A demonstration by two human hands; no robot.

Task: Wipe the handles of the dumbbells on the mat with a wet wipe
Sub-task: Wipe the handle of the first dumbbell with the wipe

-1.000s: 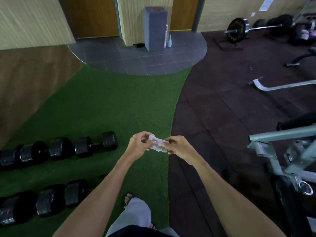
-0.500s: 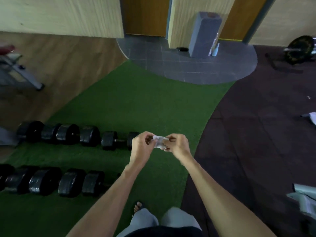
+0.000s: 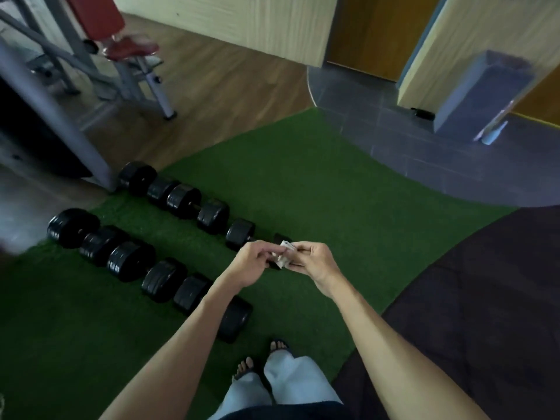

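White wet wipe is pinched between your left hand and right hand, held bunched at chest height, apparently being unfolded for use. Black dumbbells lie untouched in two rows on the green mat, left of you.

red bench, grey bin, spray bottle

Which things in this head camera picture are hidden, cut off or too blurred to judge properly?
- Small white crumpled wet wipe: mostly covered by the left hand and right hand; folded or unfolded, unclear.
- Black round-ended dumbbells on the green mat: the near row's last handle is behind the left forearm; the far row's last dumbbell is partly behind the hands.
- Grey exercise machine frame: cut by the left edge.
- Grey upright bin: motion-blurred.
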